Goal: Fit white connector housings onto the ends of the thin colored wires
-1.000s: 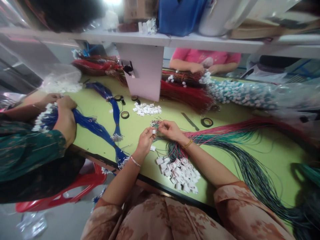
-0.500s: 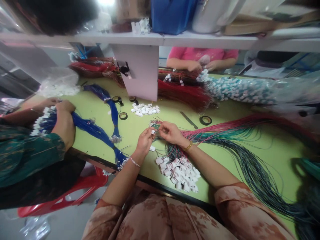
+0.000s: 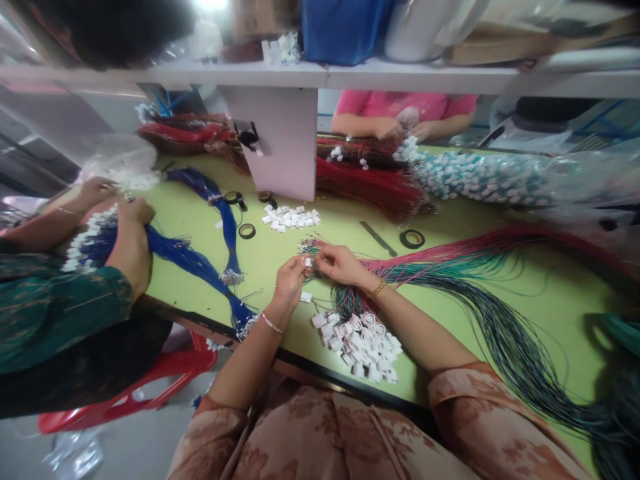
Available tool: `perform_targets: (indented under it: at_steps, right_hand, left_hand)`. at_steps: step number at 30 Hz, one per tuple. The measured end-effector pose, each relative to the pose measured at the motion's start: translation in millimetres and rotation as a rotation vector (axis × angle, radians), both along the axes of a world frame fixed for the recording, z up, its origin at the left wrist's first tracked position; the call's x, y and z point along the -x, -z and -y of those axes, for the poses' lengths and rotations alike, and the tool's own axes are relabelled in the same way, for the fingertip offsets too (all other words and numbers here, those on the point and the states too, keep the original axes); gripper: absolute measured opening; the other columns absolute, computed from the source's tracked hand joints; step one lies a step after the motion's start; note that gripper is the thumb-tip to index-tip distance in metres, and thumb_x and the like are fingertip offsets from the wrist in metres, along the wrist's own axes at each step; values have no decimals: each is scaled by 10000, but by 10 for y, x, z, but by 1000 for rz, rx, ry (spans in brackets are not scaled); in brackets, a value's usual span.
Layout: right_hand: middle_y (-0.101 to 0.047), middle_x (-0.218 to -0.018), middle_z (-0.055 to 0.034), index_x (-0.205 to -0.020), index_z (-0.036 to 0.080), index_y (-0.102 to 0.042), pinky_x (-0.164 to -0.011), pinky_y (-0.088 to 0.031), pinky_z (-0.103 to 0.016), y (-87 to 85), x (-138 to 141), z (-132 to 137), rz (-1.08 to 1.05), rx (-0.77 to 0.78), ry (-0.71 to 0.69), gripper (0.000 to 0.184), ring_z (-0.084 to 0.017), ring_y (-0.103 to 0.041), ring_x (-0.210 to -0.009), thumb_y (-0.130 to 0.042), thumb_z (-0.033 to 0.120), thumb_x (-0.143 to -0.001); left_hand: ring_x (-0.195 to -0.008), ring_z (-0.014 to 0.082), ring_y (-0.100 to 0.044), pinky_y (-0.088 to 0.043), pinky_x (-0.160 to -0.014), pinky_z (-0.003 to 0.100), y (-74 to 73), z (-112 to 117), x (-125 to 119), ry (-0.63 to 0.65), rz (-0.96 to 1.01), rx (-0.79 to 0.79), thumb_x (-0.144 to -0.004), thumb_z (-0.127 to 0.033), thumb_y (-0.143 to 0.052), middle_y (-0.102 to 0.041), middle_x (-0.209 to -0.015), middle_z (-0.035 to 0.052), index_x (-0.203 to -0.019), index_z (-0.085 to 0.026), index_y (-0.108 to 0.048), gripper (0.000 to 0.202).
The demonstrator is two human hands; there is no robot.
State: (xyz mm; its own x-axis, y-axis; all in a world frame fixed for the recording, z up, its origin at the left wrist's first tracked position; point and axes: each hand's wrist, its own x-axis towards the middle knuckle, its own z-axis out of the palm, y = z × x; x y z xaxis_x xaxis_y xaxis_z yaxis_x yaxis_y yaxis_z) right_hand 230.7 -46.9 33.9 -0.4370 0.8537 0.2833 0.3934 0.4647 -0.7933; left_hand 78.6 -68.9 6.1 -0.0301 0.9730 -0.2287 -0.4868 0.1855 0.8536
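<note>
Between the fingertips of my left hand (image 3: pixel 290 280) is a small white connector housing (image 3: pixel 308 262). My right hand (image 3: pixel 340 263) is closed in a pinch just right of it, at the tips of the wires; the wire end in the fingers is too small to make out clearly. Under and beside my right hand runs a bundle of red, green and black wires (image 3: pixel 425 267), its metal-tipped ends (image 3: pixel 305 245) fanned out beyond my fingers. Below my wrists lies a heap of white connectors (image 3: pixel 363 343) with wires attached. One loose white connector (image 3: pixel 306 297) rests near my left hand.
More white housings (image 3: pixel 290 217) lie farther back, near rolls of black tape (image 3: pixel 247 231). A dark flat blade (image 3: pixel 379 239) and another tape roll (image 3: pixel 412 239) are to the right. At left, a co-worker's hands (image 3: pixel 133 210) handle blue wires (image 3: pixel 190 257). A shelf (image 3: pixel 200 77) crosses above.
The white housing in my left fingers has turned slightly, and both hands stay close together. At left, the co-worker's hand has moved up toward the plastic bag.
</note>
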Motion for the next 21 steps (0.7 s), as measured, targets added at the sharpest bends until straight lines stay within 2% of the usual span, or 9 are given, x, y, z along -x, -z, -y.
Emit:
perform_targets:
  at_steps: [5, 7, 9, 11, 13, 15, 16, 18, 21]
  right_hand:
    - [-563, -627, 9, -667, 160, -560, -557, -327, -222, 2, -34, -6, 35, -1, 3, 124, -98, -450, -571, -550, 219, -776]
    - [-574, -646, 8, -710, 157, -578, -566, -349, -221, -25, -90, -54, -17, 79, -52, 161, -100, -463, -583, -525, 261, -821]
    - [-592, -676, 2, -767, 152, -597, -582, -372, -223, -63, -155, -117, -54, 156, -71, 217, -106, -483, -605, -488, 310, -866]
    - [-615, -714, -9, -801, 147, -611, -612, -388, -227, -89, -189, -160, 2, 174, -85, 217, -114, -506, -639, -494, 315, -871]
    - [-640, -770, -26, -825, 147, -625, -650, -392, -237, -88, -166, -156, 165, 122, -115, 147, -128, -528, -684, -555, 276, -829]
    - [-651, -830, -52, -837, 149, -635, -684, -385, -251, -58, -98, -107, 351, 41, -99, 106, -151, -540, -739, -587, 234, -796]
    - [-651, -852, -63, -836, 152, -637, -693, -380, -258, -36, -60, -74, 420, 3, -69, 96, -161, -541, -759, -577, 219, -801]
    - [-647, -869, -69, -818, 164, -633, -696, -372, -265, 12, -1, -12, 489, -37, -17, 115, -169, -541, -770, -522, 192, -832]
    - [-647, -846, -63, -807, 174, -619, -683, -369, -270, 66, 25, 39, 500, -30, 3, 143, -175, -540, -750, -483, 170, -850]
  left_hand:
    - [-560, 82, -484, -412, -583, 246, -42, 29, 5, 21, -153, -29, -724, -329, -749, -629, -689, 23, -837, -136, -703, 228]
    - [-622, 117, -522, -444, -632, 278, -139, 122, -18, -37, -300, -157, -770, -321, -707, -643, -729, 42, -854, -155, -708, 186]
    - [-797, 171, -581, -477, -750, 324, -260, 272, -73, -70, -496, -423, -823, -283, -649, -673, -871, 80, -893, -177, -712, 141]
    - [-913, 206, -589, -484, -819, 362, -357, 454, -164, 86, -692, -798, -861, -235, -585, -677, -968, 104, -933, -183, -707, 151]
    - [-877, 203, -599, -496, -785, 360, -399, 627, -273, 381, -849, -1153, -886, -241, -536, -683, -960, 104, -1002, -173, -684, 200]
    - [-846, 207, -606, -499, -765, 361, -401, 753, -364, 601, -951, -1347, -906, -319, -515, -690, -959, 109, -1096, -153, -644, 283]
    - [-855, 221, -608, -498, -769, 373, -401, 789, -388, 642, -988, -1386, -906, -373, -514, -691, -983, 121, -1136, -142, -623, 344]
    - [-911, 255, -609, -496, -795, 401, -433, 783, -369, 616, -1040, -1394, -891, -432, -525, -680, -1064, 153, -1191, -126, -594, 434]
    - [-971, 252, -596, -487, -848, 401, -576, 530, -155, 441, -1149, -1232, -905, -329, -507, -678, -1070, 130, -1150, -162, -623, 319]
